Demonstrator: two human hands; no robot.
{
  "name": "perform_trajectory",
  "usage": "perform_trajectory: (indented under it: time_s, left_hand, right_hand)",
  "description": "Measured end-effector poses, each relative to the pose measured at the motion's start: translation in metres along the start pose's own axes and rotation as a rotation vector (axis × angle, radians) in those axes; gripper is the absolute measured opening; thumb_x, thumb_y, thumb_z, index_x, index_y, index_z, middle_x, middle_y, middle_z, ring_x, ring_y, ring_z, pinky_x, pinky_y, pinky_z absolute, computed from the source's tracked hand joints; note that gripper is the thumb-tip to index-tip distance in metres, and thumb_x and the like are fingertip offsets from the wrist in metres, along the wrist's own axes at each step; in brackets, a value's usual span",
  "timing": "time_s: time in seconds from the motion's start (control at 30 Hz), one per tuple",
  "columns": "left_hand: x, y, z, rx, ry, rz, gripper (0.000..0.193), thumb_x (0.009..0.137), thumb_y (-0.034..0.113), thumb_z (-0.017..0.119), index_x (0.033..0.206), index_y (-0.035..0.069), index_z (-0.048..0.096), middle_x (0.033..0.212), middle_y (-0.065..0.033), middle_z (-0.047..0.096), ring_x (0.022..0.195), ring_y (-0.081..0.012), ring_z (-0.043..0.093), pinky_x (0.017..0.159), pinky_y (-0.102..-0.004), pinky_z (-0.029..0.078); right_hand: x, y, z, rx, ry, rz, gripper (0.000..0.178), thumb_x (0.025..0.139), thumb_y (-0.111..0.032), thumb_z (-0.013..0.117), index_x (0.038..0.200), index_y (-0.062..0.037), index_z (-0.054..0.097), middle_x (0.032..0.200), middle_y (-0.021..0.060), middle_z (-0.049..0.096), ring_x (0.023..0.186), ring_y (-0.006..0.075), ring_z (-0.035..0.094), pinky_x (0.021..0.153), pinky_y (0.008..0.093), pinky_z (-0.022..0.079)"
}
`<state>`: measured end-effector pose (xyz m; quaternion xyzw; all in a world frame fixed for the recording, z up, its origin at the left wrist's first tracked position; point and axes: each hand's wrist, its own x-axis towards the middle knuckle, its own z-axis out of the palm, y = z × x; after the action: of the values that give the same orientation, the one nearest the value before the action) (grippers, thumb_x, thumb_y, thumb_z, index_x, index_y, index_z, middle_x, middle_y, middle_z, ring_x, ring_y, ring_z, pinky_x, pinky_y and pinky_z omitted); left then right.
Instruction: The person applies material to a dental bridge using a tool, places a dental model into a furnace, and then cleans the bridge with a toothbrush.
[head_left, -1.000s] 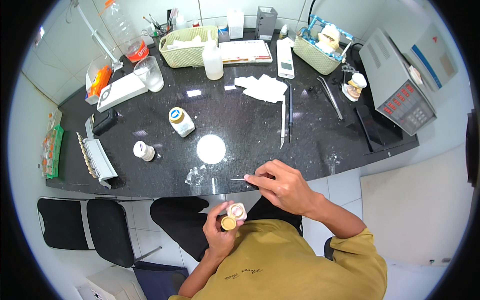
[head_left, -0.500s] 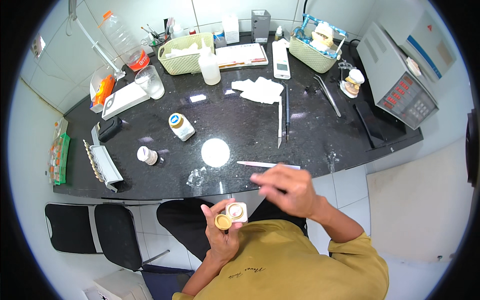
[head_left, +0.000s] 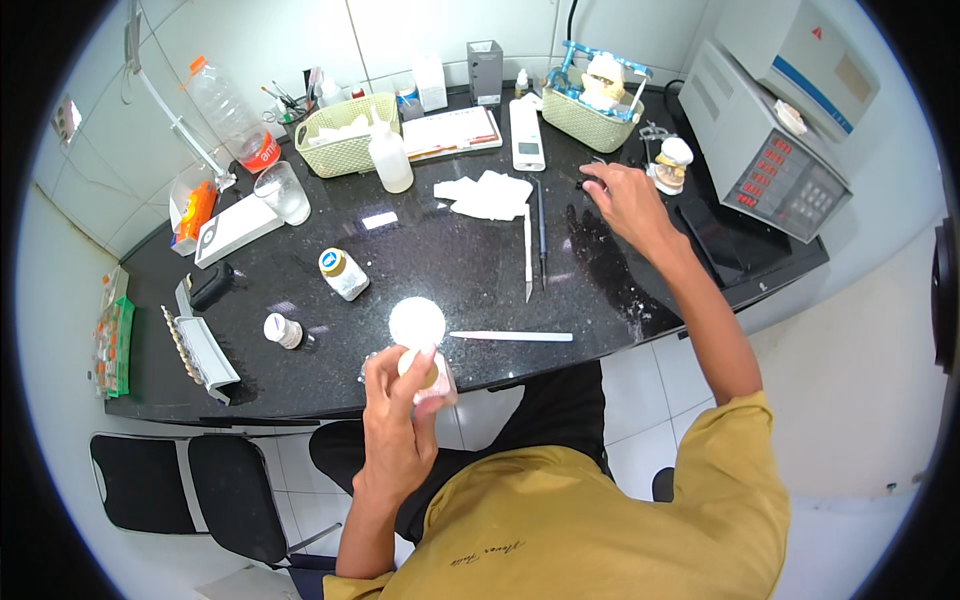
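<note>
My left hand (head_left: 398, 425) is closed around a small square jar (head_left: 444, 386) with pinkish contents, just off the counter's front edge. Its gold lid (head_left: 428, 374) is at the top of the jar under my fingers; whether it is fastened cannot be seen. My right hand (head_left: 632, 208) reaches far over the counter with fingers curled, covering the spot where metal tweezers lay. What its fingertips touch is hidden. A white round pad (head_left: 417, 322) and a pale pen-like stick (head_left: 512, 337) lie on the counter near the jar.
A brush (head_left: 542, 235) and a knife-like tool (head_left: 528, 255) lie by a crumpled tissue (head_left: 485, 195). Two jars (head_left: 344, 275) (head_left: 283, 331) stand to the left. Behind are baskets (head_left: 350, 150), a squeeze bottle (head_left: 390, 160), a dental model (head_left: 671, 168) and a grey machine (head_left: 775, 140).
My right hand has moved from the front edge to the back right of the counter. My left hand has brought the jar up and left, and the lid is now over its top.
</note>
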<state>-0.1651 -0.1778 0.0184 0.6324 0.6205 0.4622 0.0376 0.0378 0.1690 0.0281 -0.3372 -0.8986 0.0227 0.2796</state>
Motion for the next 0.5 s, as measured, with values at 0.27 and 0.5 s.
perform_trajectory:
  time_s: [0.27, 0.5]
  left_hand:
    - [0.051, -0.019, 0.008, 0.087, 0.076, -0.007, 0.042, 0.095, 0.001, 0.063, 0.135, 0.009, 0.056, 0.122, -0.0208, 0.057, 0.104, -0.0383, 0.064, 0.084, -0.0447, 0.054]
    - [0.094, -0.05, 0.023, 0.137, 0.02, -0.06, 0.052, 0.091, -0.003, 0.065, 0.14, 0.006, 0.05, 0.122, -0.0208, 0.058, 0.108, -0.0415, 0.062, 0.089, -0.0466, 0.052]
  right_hand:
    - [0.01, 0.018, 0.027, -0.202, -0.119, -0.074, 0.015, 0.092, -0.015, 0.068, 0.094, -0.0009, 0.072, 0.089, 0.0204, 0.069, 0.084, 0.04, 0.069, 0.076, 0.0478, 0.057]
    - [-0.018, -0.042, -0.024, 0.845, 0.017, 0.249, 0.01, 0.092, -0.003, 0.071, 0.098, 0.0016, 0.065, 0.094, 0.0086, 0.072, 0.084, 0.0119, 0.07, 0.077, 0.0255, 0.057]
